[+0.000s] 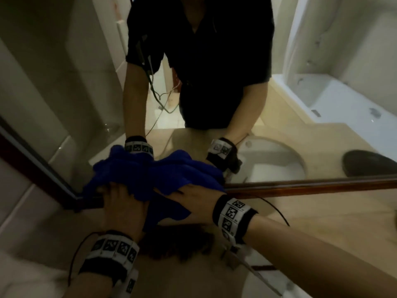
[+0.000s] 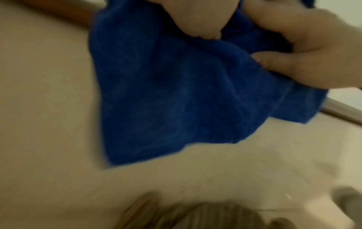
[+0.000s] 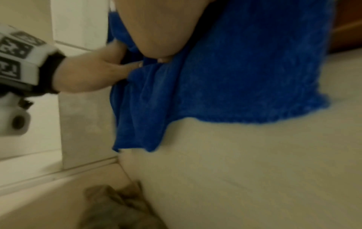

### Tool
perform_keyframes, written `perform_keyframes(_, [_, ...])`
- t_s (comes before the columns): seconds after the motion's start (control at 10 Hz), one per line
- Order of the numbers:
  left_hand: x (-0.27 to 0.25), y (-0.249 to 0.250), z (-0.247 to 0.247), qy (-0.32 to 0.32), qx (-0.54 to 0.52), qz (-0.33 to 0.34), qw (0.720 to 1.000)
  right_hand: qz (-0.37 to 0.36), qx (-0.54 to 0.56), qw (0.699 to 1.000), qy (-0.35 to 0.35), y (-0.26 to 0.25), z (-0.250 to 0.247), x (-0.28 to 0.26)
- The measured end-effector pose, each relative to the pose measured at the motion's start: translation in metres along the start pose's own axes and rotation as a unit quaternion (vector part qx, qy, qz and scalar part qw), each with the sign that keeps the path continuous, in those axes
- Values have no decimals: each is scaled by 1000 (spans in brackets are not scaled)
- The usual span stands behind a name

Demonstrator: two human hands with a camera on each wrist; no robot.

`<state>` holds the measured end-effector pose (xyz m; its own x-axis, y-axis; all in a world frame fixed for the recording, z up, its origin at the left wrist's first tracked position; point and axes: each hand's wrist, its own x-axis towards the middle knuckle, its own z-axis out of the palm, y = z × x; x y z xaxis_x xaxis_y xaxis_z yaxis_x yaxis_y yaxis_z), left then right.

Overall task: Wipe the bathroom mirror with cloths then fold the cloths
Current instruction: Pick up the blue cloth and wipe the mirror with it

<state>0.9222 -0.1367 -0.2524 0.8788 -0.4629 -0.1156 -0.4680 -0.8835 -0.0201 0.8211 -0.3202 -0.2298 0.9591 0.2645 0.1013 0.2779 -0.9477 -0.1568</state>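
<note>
A blue cloth is bunched against the lower left corner of the wood-framed mirror. My left hand grips the cloth's left side at the frame corner. My right hand grips its right side, close beside the left. In the left wrist view the blue cloth hangs down over the beige counter, pinched under my left thumb, with the right hand on its edge. In the right wrist view the left hand pinches a fold of the blue cloth. A brown cloth lies crumpled on the counter below.
The beige countertop runs along under the mirror, with a white sink basin at the near right. A tiled wall closes the left side. The brown cloth sits near the wall corner. Wrist cables trail from both bands.
</note>
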Motion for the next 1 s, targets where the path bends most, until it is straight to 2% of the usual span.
perform_keyframes(0.1, [-1, 39, -18, 136, -11, 92, 986, 20, -77, 997, -7, 22, -10, -37])
perform_keyframes(0.2, [-16, 96, -38, 162, 5, 171, 972, -7, -50, 997, -61, 46, -28, -74])
perform_keyframes(0.3, [-23, 139, -51, 166, 51, 253, 952, 105, -110, 985, -76, 71, -45, -121])
perform_keyframes(0.4, [-32, 188, -63, 170, 74, 325, 927, 173, -66, 982, -40, 98, -54, -166])
perform_keyframes(0.5, [-36, 239, -68, 161, 83, 374, 910, 128, -110, 984, -52, 136, -46, -210])
perform_keyframes(0.6, [-43, 293, -70, 193, 84, 414, 885, 166, -119, 979, -19, 160, -58, -256])
perform_keyframes(0.7, [-56, 366, -71, 242, 129, 457, 846, 157, -101, 981, 57, 195, -87, -310])
perform_keyframes(0.8, [-65, 435, -82, 260, 146, 489, 820, 209, -47, 977, -21, 228, -93, -364])
perform_keyframes(0.9, [-74, 496, -77, 260, 148, 476, 827, 215, -30, 976, 3, 267, -89, -417])
perform_keyframes(1.0, [-81, 575, -64, 300, 86, 500, 808, 242, -51, 968, -53, 311, -91, -484])
